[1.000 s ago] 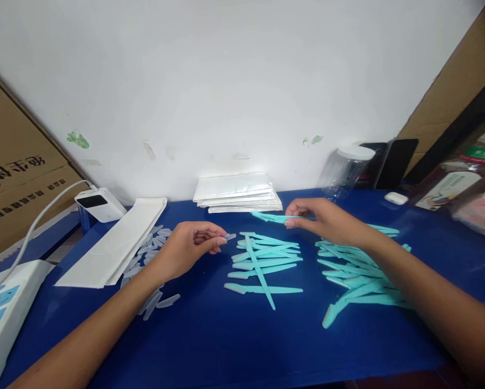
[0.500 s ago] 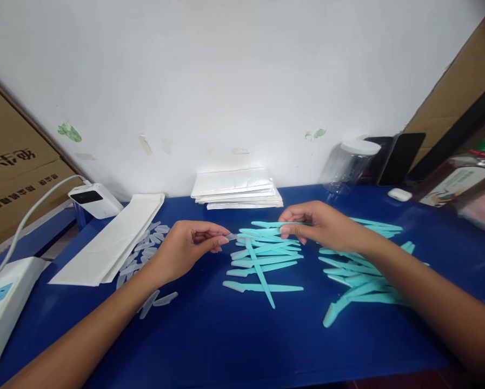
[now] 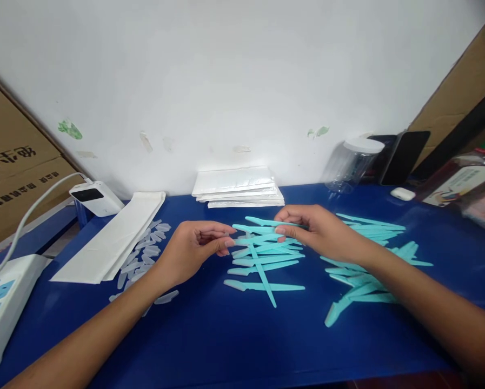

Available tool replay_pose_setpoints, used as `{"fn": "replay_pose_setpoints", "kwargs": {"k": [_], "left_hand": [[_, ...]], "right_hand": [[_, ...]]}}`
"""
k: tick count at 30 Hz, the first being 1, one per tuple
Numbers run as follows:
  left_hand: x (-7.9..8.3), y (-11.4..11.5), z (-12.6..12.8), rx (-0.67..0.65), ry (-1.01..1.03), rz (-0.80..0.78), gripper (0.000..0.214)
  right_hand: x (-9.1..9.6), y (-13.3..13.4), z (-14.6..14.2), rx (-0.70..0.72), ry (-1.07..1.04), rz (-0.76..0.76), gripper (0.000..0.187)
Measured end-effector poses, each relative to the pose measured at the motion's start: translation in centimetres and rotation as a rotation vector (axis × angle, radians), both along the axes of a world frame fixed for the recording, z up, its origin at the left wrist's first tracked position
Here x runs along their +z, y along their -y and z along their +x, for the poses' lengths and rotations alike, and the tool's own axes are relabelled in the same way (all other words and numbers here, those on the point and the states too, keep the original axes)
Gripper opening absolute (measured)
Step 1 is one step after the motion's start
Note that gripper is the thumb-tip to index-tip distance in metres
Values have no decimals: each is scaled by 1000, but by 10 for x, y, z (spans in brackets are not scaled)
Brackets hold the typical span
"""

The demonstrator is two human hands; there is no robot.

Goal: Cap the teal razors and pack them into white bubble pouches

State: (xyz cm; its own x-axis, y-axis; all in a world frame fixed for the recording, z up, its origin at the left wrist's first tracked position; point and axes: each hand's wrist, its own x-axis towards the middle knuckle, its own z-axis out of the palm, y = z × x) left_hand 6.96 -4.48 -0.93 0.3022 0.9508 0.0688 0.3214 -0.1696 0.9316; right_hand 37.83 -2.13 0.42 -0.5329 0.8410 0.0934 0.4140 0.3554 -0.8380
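Right now both hands are up over the blue table [image 3: 234, 346], meeting in the middle. The right hand [image 3: 321, 233] has its thumb and fingers pinched shut around one teal razor stick [image 3: 253, 228], gripping it at its right end so the stick runs out leftward from the fingertips, level and just above the pile beneath. The left hand [image 3: 189, 247] is curled nearly closed, thumb and forefinger pressed together at the stick's left tip; something small and clear seems to sit in that pinch, but I cannot tell for sure. Under the hands lies the middle pile of teal sticks [image 3: 262, 265], loosely crossed. A second, bigger teal heap [image 3: 367, 270] lies beneath the right forearm. Beside the left wrist, clear plastic caps [image 3: 143, 254] are scattered, next to a folded white sheet [image 3: 116, 237]. Against the wall rests a stack of white packets [image 3: 238, 188].
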Motion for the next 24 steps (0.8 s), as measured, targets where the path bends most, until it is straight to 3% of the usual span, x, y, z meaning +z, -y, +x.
{"fn": "replay_pose_setpoints", "kwargs": {"k": [2, 7, 9, 19, 24], "left_hand": [[0, 2, 4, 11, 17, -9, 43], [2, 3, 9, 65, 42, -92, 98], [2, 2, 8, 55, 73, -132, 106], [-1, 1, 4, -27, 2, -166, 101], [-4, 0, 1, -73, 8, -106, 87]], "right_hand": [[-2, 1, -3, -5, -32, 6, 37], [-6, 1, -6, -37, -70, 12, 38], [-7, -1, -4, -37, -60, 33, 36], [-3, -1, 1, 61, 41, 120, 29], [-1, -2, 2, 51, 32, 76, 31]]}}
